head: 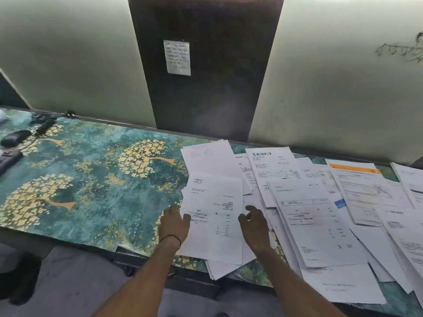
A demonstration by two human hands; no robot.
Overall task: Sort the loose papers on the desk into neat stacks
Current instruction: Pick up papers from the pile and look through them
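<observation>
The small stack [212, 216] sits at the near edge of the bench [91, 179], hanging off it a bit. Left hand [175, 223] lies flat along its 9 o'clock edge, grip wide, thumb on the top sheet. Right hand [254, 227] is at the 3 o'clock edge, fingers loosely curled, can't tell if that grip has any paper. Loose papers [320, 202] sprawl overlapping from 1 to 4 o'clock. Mouse [16, 138] is way off at 10, and a note [177, 57] hangs on the dark panel [206, 99] at 12.
</observation>
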